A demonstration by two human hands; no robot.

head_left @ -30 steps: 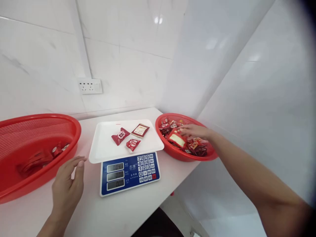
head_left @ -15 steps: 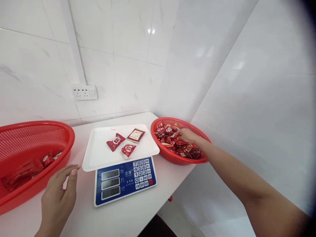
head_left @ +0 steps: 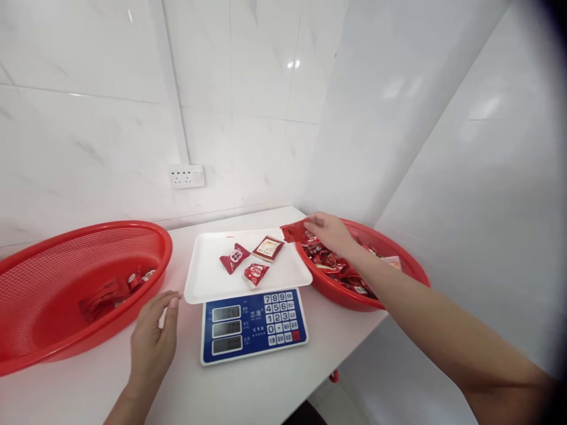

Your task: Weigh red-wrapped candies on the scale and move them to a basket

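Note:
My right hand (head_left: 330, 231) pinches a red snack packet (head_left: 293, 231) and holds it over the right edge of the white scale tray (head_left: 208, 277). Three red packets (head_left: 254, 260) lie on that tray. The blue electronic scale (head_left: 252, 326) under it shows lit displays. Just behind my right hand is a red basket (head_left: 398, 260) full of red packets. My left hand (head_left: 153, 342) rests on the white counter with its fingers loosely extended, holding nothing, between the scale and a large red basket (head_left: 66, 277).
The large red basket on the left holds a few red packets (head_left: 113, 289). A wall socket (head_left: 186, 176) sits on the tiled wall behind. The counter ends just right of the scale, with a drop to the floor (head_left: 354, 389).
My right hand has come out of the right basket holding a packet and moved left over the tray's edge. My left hand has stayed on the counter.

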